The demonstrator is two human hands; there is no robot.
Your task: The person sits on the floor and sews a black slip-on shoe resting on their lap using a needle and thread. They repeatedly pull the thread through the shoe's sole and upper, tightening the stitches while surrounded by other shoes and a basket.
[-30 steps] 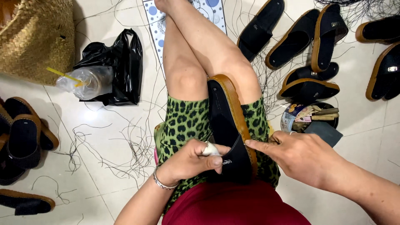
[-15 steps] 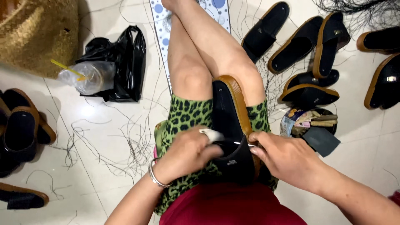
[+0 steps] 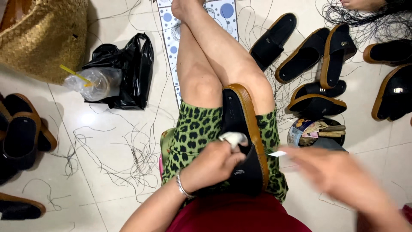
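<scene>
This looks like an informal home workshop for making or finishing slippers, set up on a tiled floor [image 3: 107,129] rather than at a bench. Many black slippers with tan soles [image 3: 309,56] lie scattered on both sides, loose dark threads [image 3: 128,154] are strewn over the tiles, and a round tin of small tools [image 3: 315,131] stands close by. The person sits on the floor with one such slipper [image 3: 242,137] across the lap. A woven straw bag [image 3: 43,34] and a black plastic bag [image 3: 124,73] sit nearby.

Black tan-edged sandal [image 3: 240,141] across lap
</scene>
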